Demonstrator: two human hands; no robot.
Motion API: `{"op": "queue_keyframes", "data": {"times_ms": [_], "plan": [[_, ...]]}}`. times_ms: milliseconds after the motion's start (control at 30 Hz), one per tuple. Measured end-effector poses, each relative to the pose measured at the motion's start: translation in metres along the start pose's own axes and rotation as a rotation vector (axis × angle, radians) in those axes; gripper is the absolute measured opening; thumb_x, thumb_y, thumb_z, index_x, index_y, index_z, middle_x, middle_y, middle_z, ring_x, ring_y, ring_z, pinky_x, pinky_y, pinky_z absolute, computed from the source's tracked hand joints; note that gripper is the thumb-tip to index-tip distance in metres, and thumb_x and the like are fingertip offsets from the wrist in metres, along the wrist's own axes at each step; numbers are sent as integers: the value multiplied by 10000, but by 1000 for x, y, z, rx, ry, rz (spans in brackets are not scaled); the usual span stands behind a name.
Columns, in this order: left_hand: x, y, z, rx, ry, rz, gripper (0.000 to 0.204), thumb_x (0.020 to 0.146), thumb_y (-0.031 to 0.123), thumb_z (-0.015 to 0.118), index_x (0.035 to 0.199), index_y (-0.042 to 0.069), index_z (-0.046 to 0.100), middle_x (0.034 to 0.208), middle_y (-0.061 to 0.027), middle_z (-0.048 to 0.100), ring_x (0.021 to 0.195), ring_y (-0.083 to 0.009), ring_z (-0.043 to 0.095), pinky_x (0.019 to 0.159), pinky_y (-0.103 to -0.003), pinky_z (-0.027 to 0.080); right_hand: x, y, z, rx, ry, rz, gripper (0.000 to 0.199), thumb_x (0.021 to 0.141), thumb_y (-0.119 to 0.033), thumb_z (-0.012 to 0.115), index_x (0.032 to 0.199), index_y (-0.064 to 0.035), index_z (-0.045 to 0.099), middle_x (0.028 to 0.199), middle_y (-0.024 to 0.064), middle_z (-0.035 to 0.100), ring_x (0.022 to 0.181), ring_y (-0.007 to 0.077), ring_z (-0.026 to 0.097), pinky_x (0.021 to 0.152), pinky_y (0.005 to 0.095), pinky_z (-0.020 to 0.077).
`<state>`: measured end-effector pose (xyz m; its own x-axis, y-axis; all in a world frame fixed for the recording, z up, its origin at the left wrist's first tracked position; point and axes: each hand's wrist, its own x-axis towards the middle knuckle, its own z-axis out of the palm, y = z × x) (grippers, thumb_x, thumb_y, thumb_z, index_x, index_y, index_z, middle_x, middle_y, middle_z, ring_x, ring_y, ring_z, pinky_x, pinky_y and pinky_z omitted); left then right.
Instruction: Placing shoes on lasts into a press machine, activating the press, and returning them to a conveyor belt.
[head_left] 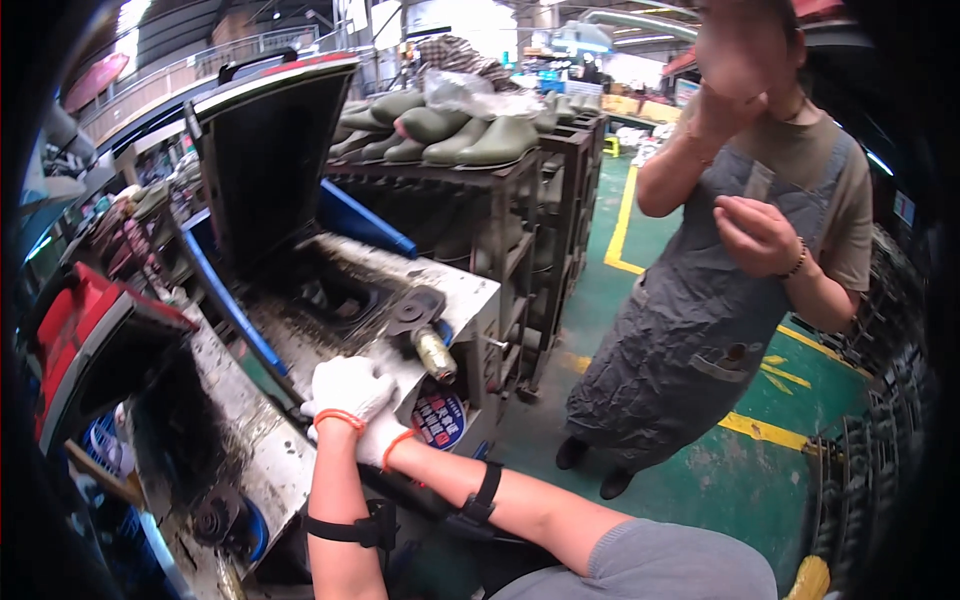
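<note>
My hands meet at the front edge of a worn white-topped machine (455, 285), both in white knit gloves with orange cuffs. My left hand (352, 388) lies over my right hand, its fingers curled. My right hand (380, 436) is mostly covered by the left one, so its fingers are hidden. Just beyond them, a dark round metal fitting (416, 308) carries a tape-wrapped handle (436, 357) pointing toward me. Behind it a black lid (258, 165) stands raised, with a dark opening (345, 297) at its foot.
A second machine with a red lid (75, 345) stands left. Behind, a rack (515, 215) bears green rubber boots (496, 140). At right a person in a grey apron (690, 300) stands on the green floor (600, 340), hands raised. More dark racks (865, 490) line the right edge.
</note>
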<state>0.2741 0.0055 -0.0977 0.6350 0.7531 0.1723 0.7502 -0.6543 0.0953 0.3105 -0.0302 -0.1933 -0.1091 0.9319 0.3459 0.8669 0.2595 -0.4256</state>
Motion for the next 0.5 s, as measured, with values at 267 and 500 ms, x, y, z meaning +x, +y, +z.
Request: {"op": "queue_keyframes", "data": {"times_ms": [267, 500], "plan": [[36, 5, 12, -281, -153, -158, 469, 810, 463, 673, 922, 33, 825, 912, -210, 780, 872, -337, 764, 850, -403, 573, 1, 19, 12, -55, 90, 17, 510, 1066, -409, 444, 1468, -97, 477, 1494, 175, 531, 1417, 326, 473, 1203, 424, 347], [33, 6, 11, -387, -66, -175, 516, 857, 467, 639, 1122, 52, 794, 1080, -251, 763, 1011, -390, 745, 942, -471, 556, 3, 32, 18, 12, 19, 15, 575, 1065, -460, 488, 1543, -146, 427, 1515, 176, 515, 1422, 353, 462, 1218, 436, 337]]}}
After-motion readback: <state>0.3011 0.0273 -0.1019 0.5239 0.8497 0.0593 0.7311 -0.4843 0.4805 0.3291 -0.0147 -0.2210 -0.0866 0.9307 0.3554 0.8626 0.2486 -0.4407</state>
